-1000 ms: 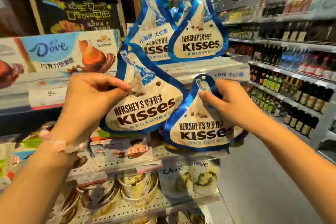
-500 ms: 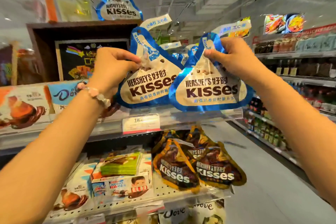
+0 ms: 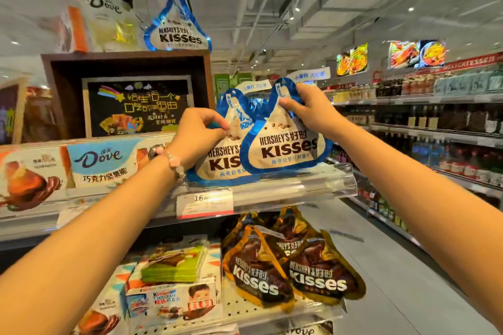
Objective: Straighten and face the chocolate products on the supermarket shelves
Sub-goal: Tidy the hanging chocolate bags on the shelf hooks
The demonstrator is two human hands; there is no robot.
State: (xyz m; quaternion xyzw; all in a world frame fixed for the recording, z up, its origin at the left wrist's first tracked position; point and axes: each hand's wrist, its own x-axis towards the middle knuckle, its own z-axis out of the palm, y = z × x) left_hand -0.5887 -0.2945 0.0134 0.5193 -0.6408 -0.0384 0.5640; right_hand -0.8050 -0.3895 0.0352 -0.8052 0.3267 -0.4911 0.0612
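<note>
Two blue-and-cream Hershey's Kisses bags stand on the upper shelf [image 3: 299, 187] behind its clear plastic lip. My left hand [image 3: 198, 133] pinches the upper part of the left bag [image 3: 220, 163], which sits partly behind the other. My right hand [image 3: 310, 109] pinches the top of the right bag [image 3: 285, 149], which faces front. More blue Kisses bags stand behind them, mostly hidden. Another blue Kisses bag [image 3: 178, 32] stands on top of the display above.
Dove boxes [image 3: 106, 160] line the upper shelf to the left. Below stand brown-gold Kisses bags [image 3: 294, 275] and Kinder boxes [image 3: 171, 302]. A chalkboard sign [image 3: 138, 106] sits behind. An aisle and bottle shelves [image 3: 449, 128] run along the right.
Both bags came up from the lower level to the upper shelf and now sit lower behind its lip, the right one overlapping the left. My view tilted upward.
</note>
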